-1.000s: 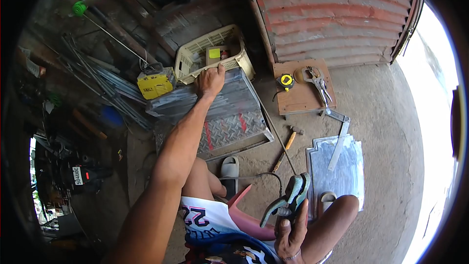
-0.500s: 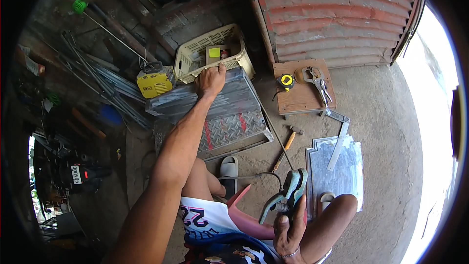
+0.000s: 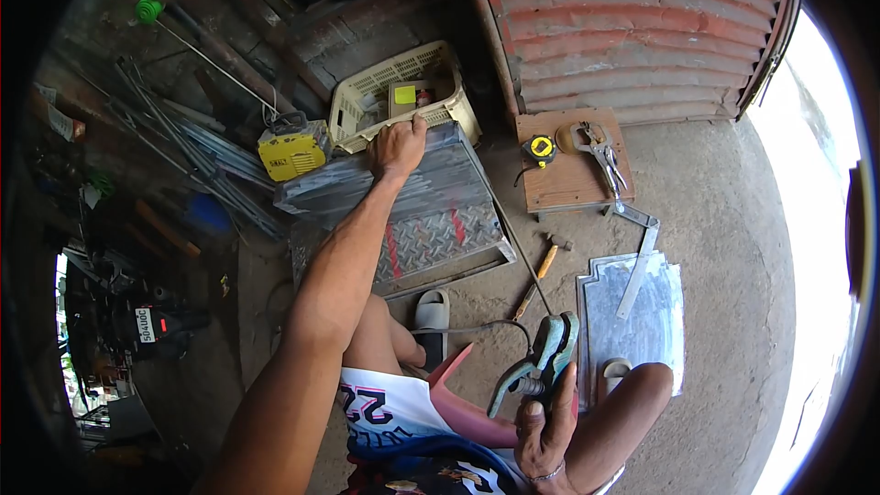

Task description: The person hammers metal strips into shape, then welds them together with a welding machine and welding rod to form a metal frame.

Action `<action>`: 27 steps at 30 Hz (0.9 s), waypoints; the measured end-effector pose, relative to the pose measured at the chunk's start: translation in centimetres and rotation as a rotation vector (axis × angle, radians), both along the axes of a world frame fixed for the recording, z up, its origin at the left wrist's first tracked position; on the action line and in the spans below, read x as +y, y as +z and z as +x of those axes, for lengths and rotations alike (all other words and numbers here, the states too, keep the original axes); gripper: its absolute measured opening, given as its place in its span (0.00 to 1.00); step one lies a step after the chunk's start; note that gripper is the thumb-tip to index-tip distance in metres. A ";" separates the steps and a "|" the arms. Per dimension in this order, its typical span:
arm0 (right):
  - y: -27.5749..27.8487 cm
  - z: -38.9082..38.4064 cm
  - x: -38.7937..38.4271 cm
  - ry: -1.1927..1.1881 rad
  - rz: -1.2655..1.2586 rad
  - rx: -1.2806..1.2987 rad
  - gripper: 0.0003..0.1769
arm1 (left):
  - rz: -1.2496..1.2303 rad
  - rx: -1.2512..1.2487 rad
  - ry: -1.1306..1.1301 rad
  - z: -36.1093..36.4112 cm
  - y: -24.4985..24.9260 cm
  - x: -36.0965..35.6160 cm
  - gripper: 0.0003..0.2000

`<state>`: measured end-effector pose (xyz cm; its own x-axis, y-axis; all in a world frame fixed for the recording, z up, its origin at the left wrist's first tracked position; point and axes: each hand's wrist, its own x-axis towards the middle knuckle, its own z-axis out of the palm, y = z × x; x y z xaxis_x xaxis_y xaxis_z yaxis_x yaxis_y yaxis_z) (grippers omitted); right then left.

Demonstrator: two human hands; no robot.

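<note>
My left hand [image 3: 398, 148] is wrapped over the top edge of a grey metal panel [image 3: 335, 185], fingers closed on it. The panel leans upright behind a diamond-plate metal step [image 3: 426, 243] with red stripes. Low on the right, my right hand [image 3: 545, 435] holds a worn green spring-loaded welding clamp [image 3: 553, 353]. A thin rod [image 3: 522, 261] runs from the clamp's jaws up toward the right side of the metal piece. A dark cable [image 3: 481, 327] reaches the clamp from the left. Part of my right fingers is hidden behind the clamp.
A cream plastic crate [image 3: 390, 73] and a yellow welding machine [image 3: 295, 151] stand behind the panel. A wooden stool [image 3: 573, 188] carries a tape measure [image 3: 541, 148] and locking pliers [image 3: 603, 160]. A hammer [image 3: 537, 280], metal square [image 3: 639, 270] and sheet-metal pieces [image 3: 600, 312] lie on the floor.
The view has shifted very slightly. Both hands keep their grip and place, and nothing else visibly moves.
</note>
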<state>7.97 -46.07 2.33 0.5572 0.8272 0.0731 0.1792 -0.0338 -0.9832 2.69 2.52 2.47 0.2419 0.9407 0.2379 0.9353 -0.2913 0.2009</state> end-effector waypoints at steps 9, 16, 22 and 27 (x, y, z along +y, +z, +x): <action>1.1 0.1 -0.2 0.019 -0.070 0.153 0.35 | 0.011 -0.008 -0.008 0.0 0.2 -0.2 0.30; 1.3 0.2 -0.2 0.026 -0.078 0.195 0.35 | 0.072 -0.013 -0.027 -0.2 -0.4 0.3 0.30; 1.3 0.2 -0.3 0.030 -0.091 0.160 0.35 | 0.075 -0.025 -0.035 -0.1 -0.6 0.4 0.30; 0.1 -0.2 -0.1 -0.015 0.009 0.058 0.37 | 0.017 -0.004 -0.011 -0.1 -0.2 0.3 0.30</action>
<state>7.77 -46.15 2.48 0.5728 0.8183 0.0478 0.1216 -0.0271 -0.9922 2.59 2.83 2.22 0.2516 0.9337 0.2550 0.9312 -0.3053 0.1991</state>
